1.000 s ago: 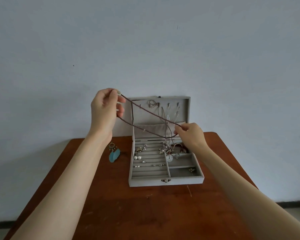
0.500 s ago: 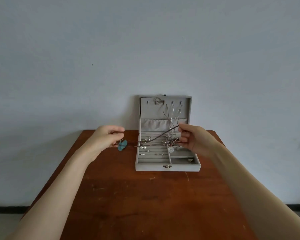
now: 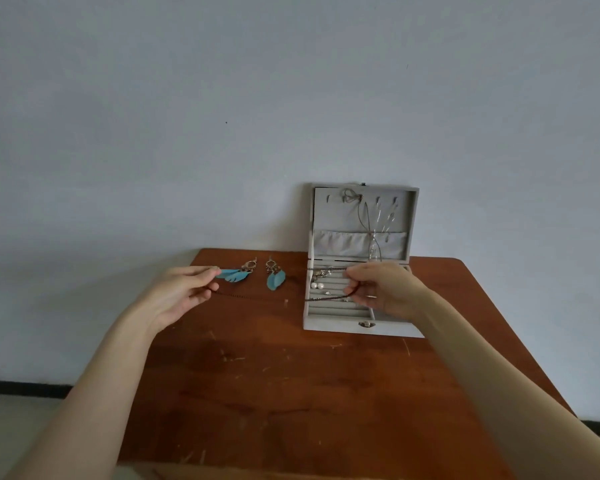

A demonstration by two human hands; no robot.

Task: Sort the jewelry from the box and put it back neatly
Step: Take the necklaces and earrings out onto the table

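Fingers [image 3: 201, 277] of my left hand [image 3: 177, 292] and right hand [image 3: 381, 289] pinch one dark beaded necklace [image 3: 250, 296], mid-frame, strung from table [image 3: 291, 393] to open jewelry box [image 3: 357, 323]. Step: sorting out. Next: lay it straight beside feather earrings [image 3: 274, 277].

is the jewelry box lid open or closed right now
Open. The jewelry box lid stands upright against the wall, showing its hooks and pocket, with the ring rows in the base uncovered.
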